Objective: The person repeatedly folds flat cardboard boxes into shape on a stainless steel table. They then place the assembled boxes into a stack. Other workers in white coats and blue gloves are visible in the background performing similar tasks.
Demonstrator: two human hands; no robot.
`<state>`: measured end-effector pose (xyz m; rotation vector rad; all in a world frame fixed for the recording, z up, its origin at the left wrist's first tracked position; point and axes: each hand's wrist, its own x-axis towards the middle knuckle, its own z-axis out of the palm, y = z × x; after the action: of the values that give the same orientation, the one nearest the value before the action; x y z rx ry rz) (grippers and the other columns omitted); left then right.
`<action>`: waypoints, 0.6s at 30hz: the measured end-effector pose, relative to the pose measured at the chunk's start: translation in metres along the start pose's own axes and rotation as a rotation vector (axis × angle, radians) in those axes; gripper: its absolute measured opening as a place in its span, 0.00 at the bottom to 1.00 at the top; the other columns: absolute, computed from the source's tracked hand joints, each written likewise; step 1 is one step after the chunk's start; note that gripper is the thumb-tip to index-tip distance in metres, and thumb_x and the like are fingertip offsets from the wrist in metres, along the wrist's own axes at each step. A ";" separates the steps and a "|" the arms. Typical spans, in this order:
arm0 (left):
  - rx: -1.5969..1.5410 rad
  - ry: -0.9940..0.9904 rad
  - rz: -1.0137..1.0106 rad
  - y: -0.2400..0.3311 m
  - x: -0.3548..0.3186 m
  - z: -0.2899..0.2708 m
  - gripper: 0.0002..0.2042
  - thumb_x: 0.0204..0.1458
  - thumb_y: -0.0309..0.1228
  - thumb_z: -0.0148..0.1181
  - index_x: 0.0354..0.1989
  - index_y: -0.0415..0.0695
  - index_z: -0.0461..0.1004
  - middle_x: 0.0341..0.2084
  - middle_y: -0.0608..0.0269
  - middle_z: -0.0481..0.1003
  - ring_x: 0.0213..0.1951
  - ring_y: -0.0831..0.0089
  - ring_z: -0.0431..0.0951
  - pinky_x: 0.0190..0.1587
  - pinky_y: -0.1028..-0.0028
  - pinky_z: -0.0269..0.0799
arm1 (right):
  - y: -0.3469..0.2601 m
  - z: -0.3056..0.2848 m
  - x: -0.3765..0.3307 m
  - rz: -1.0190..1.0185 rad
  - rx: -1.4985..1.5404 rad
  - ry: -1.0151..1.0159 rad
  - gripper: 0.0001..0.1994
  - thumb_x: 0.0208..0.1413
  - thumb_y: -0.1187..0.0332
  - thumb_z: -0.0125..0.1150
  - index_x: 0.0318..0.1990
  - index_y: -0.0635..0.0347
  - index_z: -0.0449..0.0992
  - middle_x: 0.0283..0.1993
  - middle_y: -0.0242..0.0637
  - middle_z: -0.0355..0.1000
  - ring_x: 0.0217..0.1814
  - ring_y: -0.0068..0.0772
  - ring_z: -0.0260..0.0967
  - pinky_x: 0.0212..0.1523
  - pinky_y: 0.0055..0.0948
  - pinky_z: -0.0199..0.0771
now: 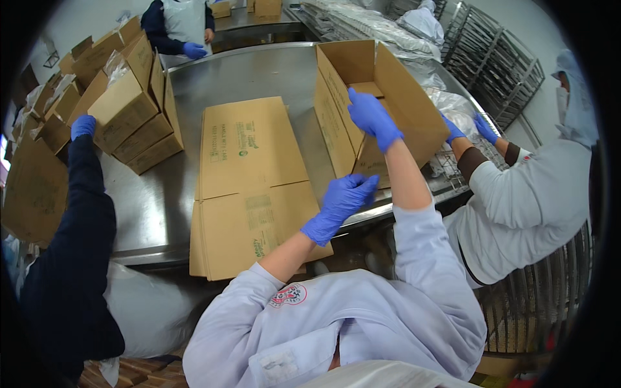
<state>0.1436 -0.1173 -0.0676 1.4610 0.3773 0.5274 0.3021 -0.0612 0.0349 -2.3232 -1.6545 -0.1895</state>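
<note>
Left hand (339, 205) gloved blue, fingers curled, forearm bare; right hand (374, 119) gloved, reaching forward, arm extended
</note>
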 end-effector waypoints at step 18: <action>0.462 0.081 1.006 0.072 -0.029 0.055 0.12 0.41 0.37 0.65 0.33 0.46 0.77 0.20 0.65 0.71 0.28 0.67 0.71 0.33 0.71 0.66 | 0.030 0.004 0.032 -0.088 0.222 -0.077 0.21 0.50 0.67 0.49 0.53 0.66 0.65 0.39 0.51 0.72 0.41 0.45 0.69 0.44 0.32 0.66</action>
<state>0.1422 -0.1771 0.0062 2.0443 -0.2361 1.3656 0.3402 -0.0404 0.0352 -2.1202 -1.7191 0.0643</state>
